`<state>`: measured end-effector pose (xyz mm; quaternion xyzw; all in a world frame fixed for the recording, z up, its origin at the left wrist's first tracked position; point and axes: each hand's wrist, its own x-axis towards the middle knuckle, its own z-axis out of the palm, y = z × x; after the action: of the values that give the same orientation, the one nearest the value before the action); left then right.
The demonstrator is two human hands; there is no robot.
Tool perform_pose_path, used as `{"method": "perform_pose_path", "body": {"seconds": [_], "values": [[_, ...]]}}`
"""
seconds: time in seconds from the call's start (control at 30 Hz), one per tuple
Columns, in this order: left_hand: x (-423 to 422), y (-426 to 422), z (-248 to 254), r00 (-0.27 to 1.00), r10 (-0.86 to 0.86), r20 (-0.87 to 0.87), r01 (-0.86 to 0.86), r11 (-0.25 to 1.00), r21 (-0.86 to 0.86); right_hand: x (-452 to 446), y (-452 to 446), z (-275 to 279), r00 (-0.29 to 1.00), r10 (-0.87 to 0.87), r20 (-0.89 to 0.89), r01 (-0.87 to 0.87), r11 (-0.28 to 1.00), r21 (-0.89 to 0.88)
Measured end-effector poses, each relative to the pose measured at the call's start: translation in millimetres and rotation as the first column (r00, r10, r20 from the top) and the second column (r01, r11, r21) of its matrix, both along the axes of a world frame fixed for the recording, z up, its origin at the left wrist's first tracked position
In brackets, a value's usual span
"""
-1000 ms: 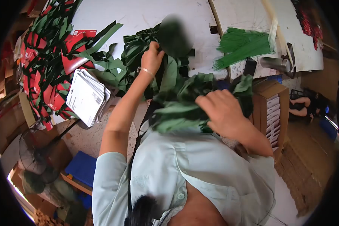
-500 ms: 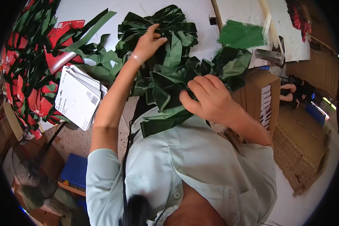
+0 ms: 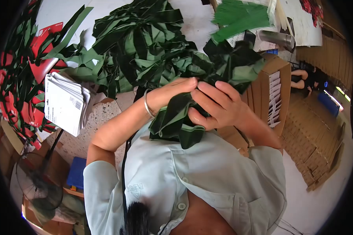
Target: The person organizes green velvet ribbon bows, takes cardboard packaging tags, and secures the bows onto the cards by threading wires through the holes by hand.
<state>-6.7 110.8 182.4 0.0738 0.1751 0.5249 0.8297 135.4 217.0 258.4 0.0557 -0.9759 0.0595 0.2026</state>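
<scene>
A bunch of dark green ribbon loops (image 3: pixel 180 117) lies between my hands, close to my chest. My right hand (image 3: pixel 222 106) is closed on it, fingers curled over the gathered middle. From the left, my left hand (image 3: pixel 170 93), with a bracelet at the wrist, reaches in with its fingers together, pinching at the same gathered part; its fingertips meet those of my right hand. More ribbon loops (image 3: pixel 245 68) spread out beyond my right hand. Past my hands, a big heap of green ribbon (image 3: pixel 141 43) covers the white table edge.
Red cards with green ribbons (image 3: pixel 37 70) and a stack of white cards (image 3: pixel 64 103) are at left. Green wire ties (image 3: pixel 241 17), a metal cylinder (image 3: pixel 277 38) and a cardboard box of cards (image 3: pixel 276 70) are at right. Another person (image 3: pixel 306 79) is far right.
My left hand has left the ribbon heap and come down beside my right hand at the gathered ribbon. My right hand keeps its hold. The view has shifted.
</scene>
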Motion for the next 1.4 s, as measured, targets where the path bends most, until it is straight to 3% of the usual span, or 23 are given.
{"method": "perform_pose_path", "body": {"seconds": [0.07, 0.17, 0.23, 0.27, 0.33, 0.37, 0.4, 0.43, 0.47, 0.5, 0.53, 0.57, 0.67, 0.77, 0.83, 0.9, 0.93, 1.03, 1.13, 1.23, 1.3, 1.33, 1.4], "values": [[2, 6, -4, 0.995, 0.079, -0.063, -0.070, 0.989, 0.133, 16, 7, 2, 0.991, -0.039, 0.129, 0.037, 0.999, 0.019], [17, 7, 0, 0.964, 0.176, -0.197, -0.181, 0.983, -0.007, 49, 21, 8, 0.946, -0.138, 0.294, 0.152, 0.988, -0.025], [28, 8, -2, 0.972, 0.166, -0.166, -0.185, 0.977, -0.102, 68, 29, 4, 0.933, -0.291, 0.210, 0.322, 0.937, -0.136], [32, 11, -3, 0.954, 0.145, -0.262, -0.181, 0.976, -0.121, 77, 31, 2, 0.897, -0.386, 0.217, 0.437, 0.852, -0.290], [46, 18, 3, 0.909, 0.126, -0.396, -0.231, 0.946, -0.230, 96, 27, -11, 0.777, -0.546, 0.314, 0.618, 0.566, -0.545], [55, 21, 3, 0.897, 0.128, -0.422, -0.239, 0.945, -0.222, 98, 21, -16, 0.718, -0.522, 0.459, 0.604, 0.142, -0.784], [63, 23, 1, 0.885, 0.130, -0.448, -0.248, 0.945, -0.215, 95, 13, -20, 0.690, -0.429, 0.582, 0.481, -0.328, -0.813], [71, 25, 0, 0.851, 0.135, -0.508, -0.270, 0.942, -0.202, 93, 9, -26, 0.685, -0.372, 0.626, 0.378, -0.554, -0.742], [78, 29, 4, 0.810, 0.115, -0.575, -0.265, 0.947, -0.184, 100, 8, -41, 0.683, -0.284, 0.673, 0.391, -0.637, -0.664], [84, 33, 8, 0.764, 0.098, -0.638, -0.260, 0.951, -0.165, 97, 7, -45, 0.724, -0.278, 0.632, 0.333, -0.661, -0.673], [88, 32, -1, 0.618, 0.033, -0.786, -0.187, 0.977, -0.106, 93, 7, -48, 0.761, -0.273, 0.588, 0.275, -0.686, -0.674], [91, 32, 2, 0.618, 0.030, -0.785, -0.186, 0.977, -0.109, 92, 12, -48, 0.761, -0.273, 0.589, 0.275, -0.687, -0.672], [94, 34, 11, 0.439, 0.005, -0.898, -0.094, 0.995, -0.041, 85, 25, -49, 0.829, -0.243, 0.504, 0.175, -0.744, -0.645], [103, 28, 4, 0.494, 0.086, -0.865, -0.120, 0.992, 0.030, 89, 30, -50, 0.832, -0.225, 0.507, 0.193, -0.739, -0.645], [102, 24, 5, 0.515, 0.089, -0.853, -0.099, 0.994, 0.044, 89, 36, -54, 0.835, -0.184, 0.519, 0.112, -0.865, -0.488], [104, 22, 9, 0.604, 0.155, -0.782, -0.194, 0.980, 0.044, 92, 37, -60, 0.784, -0.188, 0.591, 0.078, -0.916, -0.395], [104, 22, 18, 0.640, 0.101, -0.762, -0.235, 0.970, -0.069, 91, 38, -59, 0.786, -0.201, 0.585, 0.072, -0.910, -0.409], [109, 19, 13, 0.700, 0.188, -0.689, -0.306, 0.951, -0.052, 96, 43, -62, 0.794, -0.172, 0.583, 0.104, -0.907, -0.409], [112, 20, 14, 0.752, 0.260, -0.606, -0.362, 0.931, -0.050, 101, 46, -68, 0.746, -0.084, 0.661, 0.126, -0.956, -0.264], [113, 19, 9, 0.732, 0.254, -0.632, -0.377, 0.924, -0.065, 104, 47, -79, 0.766, -0.009, 0.643, 0.144, -0.972, -0.184], [104, 19, -5, 0.679, 0.280, -0.678, -0.417, 0.908, -0.042, 93, 45, -77, 0.764, -0.072, 0.641, 0.144, -0.950, -0.278], [96, 20, -13, 0.589, 0.281, -0.758, -0.441, 0.897, -0.010, 79, 40, -73, 0.742, -0.115, 0.661, 0.134, -0.940, -0.314], [76, 17, -24, 0.619, 0.201, -0.759, -0.414, 0.905, -0.098, 61, 36, -83, 0.745, -0.179, 0.642, 0.092, -0.927, -0.365]]}}
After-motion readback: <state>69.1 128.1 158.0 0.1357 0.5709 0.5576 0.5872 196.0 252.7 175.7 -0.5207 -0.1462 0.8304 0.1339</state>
